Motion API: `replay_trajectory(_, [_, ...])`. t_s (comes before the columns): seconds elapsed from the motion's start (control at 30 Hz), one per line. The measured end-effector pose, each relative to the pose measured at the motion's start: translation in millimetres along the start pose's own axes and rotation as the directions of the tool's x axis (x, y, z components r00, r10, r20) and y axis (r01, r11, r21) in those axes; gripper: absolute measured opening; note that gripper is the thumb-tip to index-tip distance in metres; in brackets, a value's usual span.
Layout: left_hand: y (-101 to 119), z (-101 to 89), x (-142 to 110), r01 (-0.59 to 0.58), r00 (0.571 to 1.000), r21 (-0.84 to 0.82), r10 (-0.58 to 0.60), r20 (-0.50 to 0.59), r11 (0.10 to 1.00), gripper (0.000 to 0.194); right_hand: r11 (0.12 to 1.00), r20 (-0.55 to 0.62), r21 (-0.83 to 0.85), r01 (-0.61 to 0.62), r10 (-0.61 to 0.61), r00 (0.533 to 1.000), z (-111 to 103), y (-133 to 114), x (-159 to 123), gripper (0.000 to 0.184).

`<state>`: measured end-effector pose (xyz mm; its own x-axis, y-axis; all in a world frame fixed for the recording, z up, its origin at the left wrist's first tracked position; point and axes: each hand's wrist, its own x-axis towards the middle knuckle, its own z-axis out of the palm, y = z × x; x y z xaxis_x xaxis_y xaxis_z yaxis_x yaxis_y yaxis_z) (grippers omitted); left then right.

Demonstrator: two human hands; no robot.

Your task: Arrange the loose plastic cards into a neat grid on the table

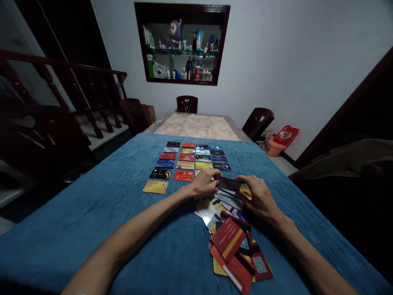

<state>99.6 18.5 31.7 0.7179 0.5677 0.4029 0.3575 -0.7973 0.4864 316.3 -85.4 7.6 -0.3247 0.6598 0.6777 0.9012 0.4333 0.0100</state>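
Note:
A dark plastic card is held up on edge between my two hands. My left hand pinches its left end, and the fingers of my right hand are closed on its right end. Directly below them lies a loose, overlapping pile of cards, with a red card on top near me. Farther off and to the left, more cards lie face up in columns, among them a gold card, a black card and a red card. My left hand partly covers the nearer cards of the columns.
A blue cloth covers the near part of the table, and its patterned far end shows beyond. Dark wooden chairs stand around it, one at the far end and one at the right. A brown garment hangs at the right.

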Motion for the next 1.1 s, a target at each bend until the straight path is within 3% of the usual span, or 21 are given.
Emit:
replay_trajectory(0.53, [-4.9,-2.9,2.1,0.020,0.999,-0.009,-0.020,-0.035,1.000,0.014,0.980,-0.120,-0.200,0.020,-0.045,0.992,3.8,-17.0,4.9,0.035])
replay_trajectory(0.87, [-3.9,-7.4,1.6,0.040,0.999,0.021,-0.040,-0.006,0.999,0.014,0.965,-0.076,-0.261,-0.009,-0.012,0.997,1.8,-26.2,6.8,0.037])
replay_trajectory(1.1, [-1.8,-11.1,-3.8,-0.001,1.000,0.000,0.001,-0.022,1.000,0.029,0.953,-0.096,-0.301,0.026,-0.057,0.994,-0.6,-30.0,9.8,0.032])
